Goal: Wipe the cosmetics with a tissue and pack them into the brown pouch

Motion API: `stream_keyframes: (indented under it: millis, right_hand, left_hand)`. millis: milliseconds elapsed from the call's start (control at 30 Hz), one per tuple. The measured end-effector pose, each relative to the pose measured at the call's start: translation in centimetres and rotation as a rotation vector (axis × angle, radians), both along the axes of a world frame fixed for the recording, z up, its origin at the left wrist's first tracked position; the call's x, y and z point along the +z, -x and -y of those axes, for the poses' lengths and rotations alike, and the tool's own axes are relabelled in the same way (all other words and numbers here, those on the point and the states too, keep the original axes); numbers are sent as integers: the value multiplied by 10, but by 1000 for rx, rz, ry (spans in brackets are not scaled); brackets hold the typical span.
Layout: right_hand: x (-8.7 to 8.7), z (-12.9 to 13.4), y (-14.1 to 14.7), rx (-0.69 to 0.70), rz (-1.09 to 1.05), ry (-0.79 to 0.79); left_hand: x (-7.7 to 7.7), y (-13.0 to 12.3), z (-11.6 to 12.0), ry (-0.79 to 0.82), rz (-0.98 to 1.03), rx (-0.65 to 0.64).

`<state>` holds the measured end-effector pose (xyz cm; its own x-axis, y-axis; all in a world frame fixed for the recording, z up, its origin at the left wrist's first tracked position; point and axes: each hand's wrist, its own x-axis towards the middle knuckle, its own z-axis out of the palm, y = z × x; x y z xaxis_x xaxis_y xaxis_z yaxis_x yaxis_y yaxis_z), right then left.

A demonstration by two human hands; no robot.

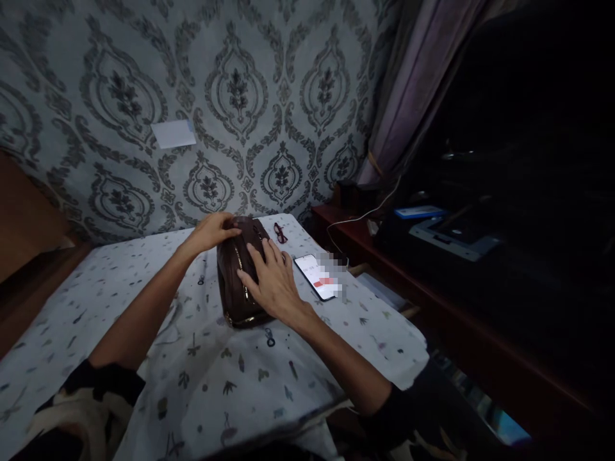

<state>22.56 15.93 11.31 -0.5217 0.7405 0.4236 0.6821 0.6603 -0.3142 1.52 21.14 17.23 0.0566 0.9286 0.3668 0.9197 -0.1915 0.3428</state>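
A brown leather-like bag with gold-toothed zippers lies on the cloth-covered table in front of me. My left hand grips its far left end, thumb over the top and some fingertips hidden. Across the bag's right side rests my right hand, its fingers spread and lying flat against the surface near a zipper. The zippers look closed where they show, though my hands cover part of the bag. Just right of my right hand is a phone with a lit screen, partly blurred out.
Dark-framed glasses lie beyond the phone. The patterned tablecloth reaches the wall. On the right stands a dark reddish desk with a white cable and a blue-edged item. A brown panel is at far left.
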Motion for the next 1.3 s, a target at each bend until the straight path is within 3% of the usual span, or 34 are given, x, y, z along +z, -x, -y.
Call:
stream_keyframes:
  millis: [200,433,633,933,1100,1300]
  right_hand:
    - [-3,3,2,19,10,-45]
    - [0,3,1,18,46,-36]
    - [0,3,2,21,56,-21]
    - [0,3,0,31,2,24]
    - [-5,8,-3,-4,-15,-19]
    - [-6,7,-6,16,-5,-63]
  left_hand:
    - [-4,6,9,-5,36,52]
    - [-9,8,6,21,181,24]
    - [-12,4,17,56,287,-53]
    - [-5,-7,32,121,194,-93]
    - [3,-20,20,16,126,-68]
    - [0,-42,-11,28,176,-62]
